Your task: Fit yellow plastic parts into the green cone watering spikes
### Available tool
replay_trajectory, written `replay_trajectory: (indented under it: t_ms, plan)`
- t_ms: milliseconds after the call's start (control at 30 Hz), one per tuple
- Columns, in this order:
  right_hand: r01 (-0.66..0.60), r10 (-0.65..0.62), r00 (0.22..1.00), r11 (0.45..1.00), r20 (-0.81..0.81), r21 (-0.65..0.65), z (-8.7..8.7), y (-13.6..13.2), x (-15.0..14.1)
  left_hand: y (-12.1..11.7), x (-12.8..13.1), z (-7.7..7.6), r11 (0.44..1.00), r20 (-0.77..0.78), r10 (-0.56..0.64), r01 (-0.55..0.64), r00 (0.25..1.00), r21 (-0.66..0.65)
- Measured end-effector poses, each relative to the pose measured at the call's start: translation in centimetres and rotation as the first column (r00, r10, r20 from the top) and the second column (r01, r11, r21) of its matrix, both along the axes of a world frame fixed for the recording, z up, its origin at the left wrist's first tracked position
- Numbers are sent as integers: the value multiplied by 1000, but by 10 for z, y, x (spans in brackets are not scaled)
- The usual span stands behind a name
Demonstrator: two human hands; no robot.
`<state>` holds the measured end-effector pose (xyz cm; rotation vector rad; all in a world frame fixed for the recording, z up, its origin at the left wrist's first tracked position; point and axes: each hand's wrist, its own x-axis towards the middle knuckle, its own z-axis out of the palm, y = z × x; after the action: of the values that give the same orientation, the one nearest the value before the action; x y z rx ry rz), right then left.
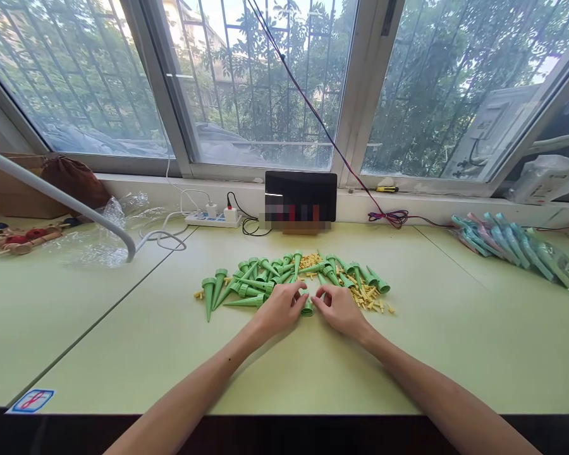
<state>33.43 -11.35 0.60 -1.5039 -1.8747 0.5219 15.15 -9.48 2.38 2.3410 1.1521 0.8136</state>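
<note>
Both hands were low over the mid table [284,379], fingers bent toward each other. Btwn them sat one green cone pc [306,311], open end facing the near side. L hand [282,303] had thumb + fingertips right at the pc's left/far side; couldn't tell if it was gripped or just touched. R hand [340,309] was curled w/ fingertips just beside the pc's right side; couldn't tell if it had anything pinched.

Green spikes [256,285] lay in a loose heap far of the hands, most to the left, a few to the right, pointing all ways. Small yellow pcs [368,297] were scattered just right of R hand, w/ more at the heap's far middle.

Far side, center: dark screen [301,193] on a stand, its lower part pixelated. Left of it, a white power strip [213,220] w/ plugs in. Farther left, clear plastic [107,230] and a white pole [66,198]. Far right: bagged packs [512,240], mostly teal, some pink. Yellow cutter [387,189] on the sill; sticker [31,400] at the near left edge.
</note>
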Motion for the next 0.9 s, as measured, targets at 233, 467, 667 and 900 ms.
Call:
replay_trajectory:
  t_ms: [233,467,667,900]
  plan:
    - [62,-57,998,992,-41,112,7,6,7,5,-4,5,985,117,87,-104,989,140]
    - [95,-80,993,977,-87,191,8,11,16,14,-14,5,950,184,151,-194,971,245]
    - [44,-37,998,985,-48,166,5,7,10,19,-17,3,945,82,153,-170,985,278]
    - [-27,32,999,986,-29,163,5,3,2,16,-13,3,952,35,140,-145,989,270]
